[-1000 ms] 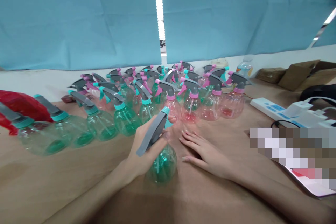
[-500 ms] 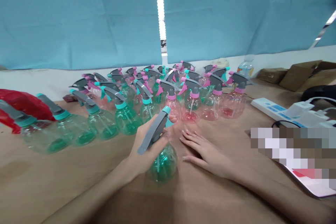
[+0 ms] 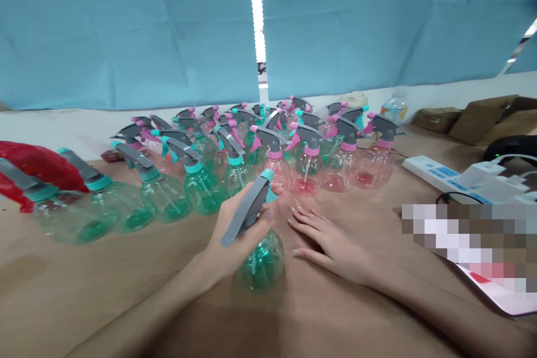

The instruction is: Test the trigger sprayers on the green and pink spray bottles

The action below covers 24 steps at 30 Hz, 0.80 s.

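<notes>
A blue curtain (image 3: 126, 28) hangs across the far wall, split by a bright vertical gap. In front of it a brown table (image 3: 84, 291) fills the head view.

Near the middle of the table stands a green bottle (image 3: 260, 260), upright on its round base. The left hand (image 3: 235, 235) comes in from the near left and is closed around the bottle's neck. The fingers (image 3: 274, 185) wrap round the far side, just under the grey sprayer (image 3: 245, 210). The sprayer slants down to the left over the back of the hand, and its teal nozzle points away, just above the fingertips. The round belly of the bottle sits below and to the right of the grip, uncovered.

The right hand (image 3: 331, 243) lies palm down on the table just right of the bottle, not touching it. It is open with the digits stretched out towards the far side, and it holds nothing.

Beyond both hands stands a crowd of spray bottles. The green bottles (image 3: 201, 187) run in a row off to the left, and the pink bottles (image 3: 306, 170) are massed in the centre and to the right. A red bag (image 3: 37, 165) lies at the far left. On the right are a white power strip (image 3: 440, 176) and, farther back, cardboard boxes (image 3: 482, 117).
</notes>
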Tool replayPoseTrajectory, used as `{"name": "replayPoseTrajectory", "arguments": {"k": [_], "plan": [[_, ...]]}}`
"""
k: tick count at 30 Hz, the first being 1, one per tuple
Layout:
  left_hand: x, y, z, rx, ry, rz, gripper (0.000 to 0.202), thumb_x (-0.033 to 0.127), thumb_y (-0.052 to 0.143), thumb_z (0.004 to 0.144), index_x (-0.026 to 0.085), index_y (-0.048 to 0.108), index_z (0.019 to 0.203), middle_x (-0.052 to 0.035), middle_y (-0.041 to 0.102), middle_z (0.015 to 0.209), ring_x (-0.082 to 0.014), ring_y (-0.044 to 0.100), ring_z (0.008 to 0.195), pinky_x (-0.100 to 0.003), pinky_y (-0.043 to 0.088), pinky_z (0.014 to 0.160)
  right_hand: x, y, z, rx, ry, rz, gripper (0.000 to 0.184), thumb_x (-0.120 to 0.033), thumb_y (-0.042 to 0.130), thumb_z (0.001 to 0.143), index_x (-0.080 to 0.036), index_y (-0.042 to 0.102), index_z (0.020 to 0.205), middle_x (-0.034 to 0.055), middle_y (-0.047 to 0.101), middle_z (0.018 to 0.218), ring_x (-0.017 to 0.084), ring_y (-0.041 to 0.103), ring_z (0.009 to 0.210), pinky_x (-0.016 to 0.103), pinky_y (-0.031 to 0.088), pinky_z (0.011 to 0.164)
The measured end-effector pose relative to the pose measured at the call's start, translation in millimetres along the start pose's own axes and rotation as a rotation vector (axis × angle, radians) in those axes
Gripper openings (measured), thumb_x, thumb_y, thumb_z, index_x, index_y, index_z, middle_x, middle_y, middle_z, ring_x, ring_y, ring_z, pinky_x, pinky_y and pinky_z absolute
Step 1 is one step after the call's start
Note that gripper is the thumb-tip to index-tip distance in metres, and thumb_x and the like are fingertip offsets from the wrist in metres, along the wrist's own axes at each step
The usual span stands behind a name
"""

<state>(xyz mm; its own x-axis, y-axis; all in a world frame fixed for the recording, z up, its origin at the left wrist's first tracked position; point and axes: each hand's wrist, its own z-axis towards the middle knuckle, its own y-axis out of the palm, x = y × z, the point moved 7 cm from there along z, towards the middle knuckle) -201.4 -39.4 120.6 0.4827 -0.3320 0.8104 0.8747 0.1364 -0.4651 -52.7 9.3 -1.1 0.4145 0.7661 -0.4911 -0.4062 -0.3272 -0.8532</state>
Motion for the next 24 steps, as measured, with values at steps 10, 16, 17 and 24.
{"name": "replayPoseTrajectory", "arguments": {"k": [10,16,17,24], "plan": [[-17.9,2.3,-1.0,-0.029,-0.041,0.019,0.035,0.022,0.062,0.078,0.023,0.055,0.112,0.0002,0.061,0.08,-0.0127,0.053,0.058,-0.024,0.046,0.054,1.1,0.6,-0.2,0.022,-0.008,0.012,0.064,-0.059,0.045,0.095,-0.025,0.036,0.149,0.0071,0.033,0.155,0.029,0.025,0.144,0.054,0.023,0.116],[-22.4,5.8,-0.4,-0.029,-0.038,0.027,0.048,0.01,0.054,0.068,0.024,0.054,0.113,0.0035,0.058,0.075,-0.0082,0.04,0.045,-0.023,0.036,0.045,1.1,0.5,-0.1,0.008,0.0,-0.003,0.066,-0.059,0.044,0.095,-0.021,0.038,0.148,0.0087,0.033,0.155,0.029,0.025,0.144,0.053,0.023,0.117],[-21.2,5.4,0.0,-0.023,-0.035,0.024,0.045,0.009,0.054,0.066,0.024,0.055,0.109,0.005,0.055,0.07,-0.0079,0.037,0.044,-0.023,0.034,0.044,1.1,0.6,-0.1,0.003,0.002,-0.006,0.066,-0.059,0.043,0.095,-0.02,0.038,0.148,0.0091,0.033,0.155,0.029,0.024,0.144,0.053,0.023,0.117],[5.0,-0.4,3.7,0.029,0.041,0.06,0.018,0.013,0.052,0.065,0.022,0.05,0.081,0.007,0.043,0.06,-0.0097,0.037,0.047,-0.025,0.033,0.048,0.7,0.8,0.4,-0.005,0.002,-0.018,0.064,-0.058,0.043,0.096,-0.022,0.037,0.148,0.0077,0.032,0.155,0.028,0.024,0.144,0.052,0.023,0.117]]}}
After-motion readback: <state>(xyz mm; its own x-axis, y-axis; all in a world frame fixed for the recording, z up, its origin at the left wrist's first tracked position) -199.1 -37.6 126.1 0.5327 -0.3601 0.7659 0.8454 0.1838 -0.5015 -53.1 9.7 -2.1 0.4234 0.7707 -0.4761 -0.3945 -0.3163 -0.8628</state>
